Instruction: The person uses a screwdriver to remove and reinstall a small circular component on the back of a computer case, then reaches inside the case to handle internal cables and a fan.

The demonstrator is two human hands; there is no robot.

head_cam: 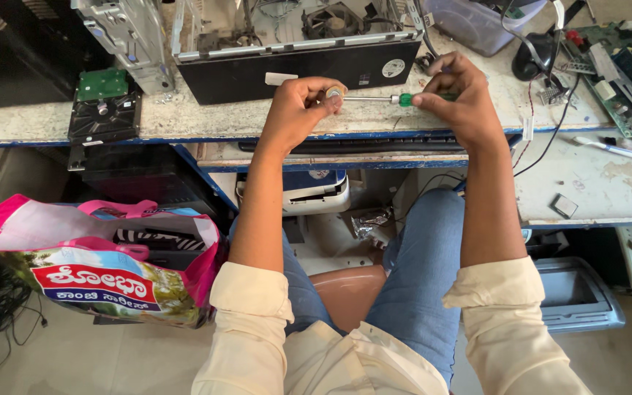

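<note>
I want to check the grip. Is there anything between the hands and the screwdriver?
Nothing visible. The right hand grips the green handle of the screwdriver directly. The left hand pinches a small round part at the tip of the shaft, so its fingers meet the tool there. Both are above the bench.

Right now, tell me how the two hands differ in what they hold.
The left hand pinches a small round metal part at the screwdriver's tip; the right hand grips the screwdriver by its green handle. The left hand is curled in a loose fist; the right fingers wrap the handle. Both hover over the workbench edge.
</note>
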